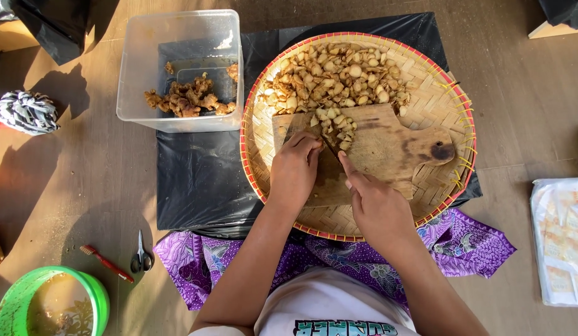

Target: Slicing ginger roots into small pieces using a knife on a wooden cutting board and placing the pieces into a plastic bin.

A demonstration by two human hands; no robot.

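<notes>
2 hands on wooden cutting board (388,149) inside woven bamboo tray (444,93). Left hand (294,171), fingers curled, pins ginger piece at board's left end. Right hand (376,205) closed around knife (331,149), forefinger along blade. Step judged: slicing. Sliced ginger pile (338,78) heaped beyond board; unsliced roots in clear plastic tub (180,62). Flat pale printed packet (561,239) at right edge.

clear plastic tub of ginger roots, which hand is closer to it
Left. The left hand rests on the wooden cutting board just right of and below the clear plastic tub; the right hand sits farther right and lower.
</notes>
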